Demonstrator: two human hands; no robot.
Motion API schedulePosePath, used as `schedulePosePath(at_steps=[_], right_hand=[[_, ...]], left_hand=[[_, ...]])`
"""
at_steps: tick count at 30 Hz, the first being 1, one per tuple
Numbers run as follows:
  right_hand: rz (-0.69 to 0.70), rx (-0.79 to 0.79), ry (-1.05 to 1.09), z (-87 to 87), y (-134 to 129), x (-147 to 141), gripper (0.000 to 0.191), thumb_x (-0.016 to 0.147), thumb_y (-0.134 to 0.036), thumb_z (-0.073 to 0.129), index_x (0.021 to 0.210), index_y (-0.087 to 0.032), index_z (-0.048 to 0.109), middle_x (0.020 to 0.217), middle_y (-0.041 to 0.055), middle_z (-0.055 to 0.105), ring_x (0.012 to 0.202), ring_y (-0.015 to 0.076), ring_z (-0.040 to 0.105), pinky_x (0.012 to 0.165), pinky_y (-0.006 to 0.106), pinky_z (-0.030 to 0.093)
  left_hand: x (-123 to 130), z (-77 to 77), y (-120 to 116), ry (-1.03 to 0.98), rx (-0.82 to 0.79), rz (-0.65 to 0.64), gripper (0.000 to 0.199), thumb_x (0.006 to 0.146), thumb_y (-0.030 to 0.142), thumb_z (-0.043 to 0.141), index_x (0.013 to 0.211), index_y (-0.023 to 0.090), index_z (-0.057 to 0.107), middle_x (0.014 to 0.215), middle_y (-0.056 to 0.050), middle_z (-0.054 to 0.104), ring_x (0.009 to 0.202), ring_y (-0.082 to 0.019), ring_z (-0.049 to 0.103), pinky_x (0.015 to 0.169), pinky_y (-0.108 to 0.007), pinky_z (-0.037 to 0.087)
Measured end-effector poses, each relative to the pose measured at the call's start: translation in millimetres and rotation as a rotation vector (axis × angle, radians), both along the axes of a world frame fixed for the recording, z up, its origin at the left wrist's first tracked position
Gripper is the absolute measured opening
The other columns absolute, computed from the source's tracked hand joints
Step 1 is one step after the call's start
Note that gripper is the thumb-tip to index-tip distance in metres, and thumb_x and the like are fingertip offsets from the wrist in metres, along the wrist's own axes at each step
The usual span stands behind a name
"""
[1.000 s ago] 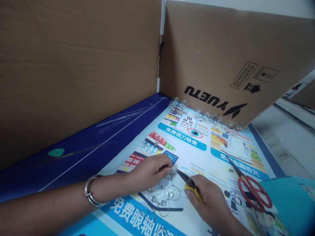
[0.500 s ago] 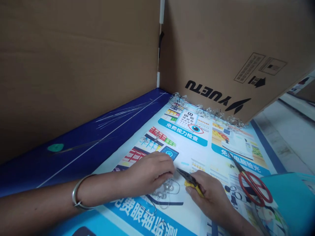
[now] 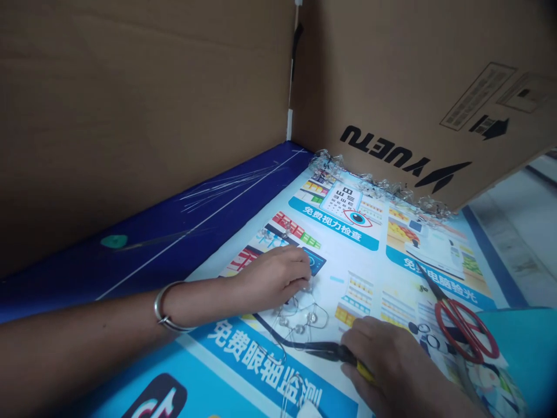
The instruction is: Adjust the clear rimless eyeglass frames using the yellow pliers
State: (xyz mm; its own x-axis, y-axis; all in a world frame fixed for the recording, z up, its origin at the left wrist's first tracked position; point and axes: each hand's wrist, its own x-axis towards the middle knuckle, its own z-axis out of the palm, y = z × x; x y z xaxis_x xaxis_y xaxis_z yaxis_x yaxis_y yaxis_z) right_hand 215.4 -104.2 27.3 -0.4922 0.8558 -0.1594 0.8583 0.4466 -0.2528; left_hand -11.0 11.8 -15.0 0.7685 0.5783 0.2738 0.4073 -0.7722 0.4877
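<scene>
My left hand [image 3: 282, 276], with a metal bangle [image 3: 162, 307] at the wrist, is closed with its fingertips pinched on a thin wire piece with clear round beads [image 3: 311, 317]. The bent wire loops spread below the fingers over the printed sheet. In my right hand [image 3: 387, 357] are dark-nosed pliers [image 3: 324, 350] with yellow handles, pointing left, just below the beads and apart from my left hand. Whether the plier jaws are parted I cannot tell. Another wire loop [image 3: 292, 388] lies at the bottom, beside a whitish thing partly cut off by the frame.
Red-handled scissors [image 3: 467, 331] lie right, near black rings [image 3: 429, 337]. Cardboard walls [image 3: 374, 75] stand behind and left. Clear beaded wire pieces [image 3: 383, 187] line the far wall's foot. Straight wires [image 3: 230, 186] and a teal piece [image 3: 114, 241] rest on the blue strip.
The pliers have moved down and away from my left fingertips, turning to point left. The beaded wire now shows more openly beneath my left hand. The view has shifted slightly.
</scene>
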Motion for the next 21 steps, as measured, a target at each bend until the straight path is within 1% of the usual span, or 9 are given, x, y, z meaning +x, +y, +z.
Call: schedulePosePath(at_steps=[2,4,7,10,13,15,21], right_hand=[[0.023,0.073,-0.053,-0.5,-2,-6,0.012,0.072,-0.015,0.056,0.080,-0.022,0.052,0.082,0.0000,0.057,0.076,0.0172,0.051,0.063,0.028,0.033],[0.095,0.150,-0.077,-2.6,-3,-10,0.012,0.069,-0.012,0.056,0.075,-0.022,0.051,0.075,-0.0007,0.056,0.070,0.0164,0.050,0.059,0.028,0.031],[0.191,0.319,-0.084,-6.5,-3,-15,0.014,0.065,-0.011,0.056,0.067,-0.021,0.047,0.064,-0.0014,0.051,0.058,0.0151,0.045,0.052,0.029,0.025],[0.239,0.431,-0.152,-6.9,-6,-19,0.015,0.063,-0.008,0.054,0.068,-0.020,0.046,0.062,-0.0011,0.049,0.057,0.0151,0.044,0.052,0.030,0.023],[0.272,0.465,-0.215,-5.2,-9,-22,0.016,0.065,-0.007,0.051,0.075,-0.020,0.048,0.066,-0.0004,0.051,0.061,0.0160,0.046,0.055,0.031,0.025],[0.269,0.482,-0.232,-5.8,-11,-25,0.016,0.067,-0.008,0.050,0.078,-0.020,0.049,0.068,0.0002,0.052,0.063,0.0168,0.046,0.056,0.032,0.025],[0.212,0.485,-0.246,-14.8,-7,-32,0.014,0.065,-0.010,0.050,0.073,-0.021,0.046,0.064,0.0005,0.049,0.059,0.0177,0.044,0.054,0.033,0.021]], left_hand=[[0,0.1,1,0.013,0.002,0.037,0.011,0.086,0.016,0.049,0.082,0.016,0.059,0.087,-0.004,0.056,0.086,-0.017,0.051,0.077,-0.029,0.040],[0,0.5,2,0.029,0.008,0.077,0.010,0.085,0.016,0.049,0.082,0.016,0.059,0.086,-0.004,0.056,0.086,-0.018,0.050,0.077,-0.030,0.040],[-2,0.5,3,0.045,0.020,0.114,0.010,0.085,0.017,0.050,0.082,0.016,0.060,0.084,-0.004,0.055,0.085,-0.019,0.050,0.076,-0.030,0.040],[-3,-0.7,4,0.047,0.024,0.134,0.011,0.085,0.018,0.049,0.081,0.016,0.060,0.082,-0.004,0.055,0.083,-0.019,0.050,0.074,-0.030,0.040],[-3,-2.7,5,0.045,0.020,0.146,0.012,0.086,0.019,0.049,0.081,0.016,0.060,0.081,-0.004,0.054,0.081,-0.018,0.050,0.073,-0.029,0.040],[-3,-3.8,6,0.044,0.011,0.156,0.014,0.086,0.021,0.048,0.081,0.016,0.060,0.081,-0.004,0.054,0.079,-0.018,0.050,0.072,-0.029,0.040],[-3,-3.1,6,0.021,-0.009,0.163,0.016,0.087,0.022,0.048,0.081,0.016,0.061,0.081,-0.004,0.055,0.077,-0.017,0.051,0.070,-0.028,0.041]])
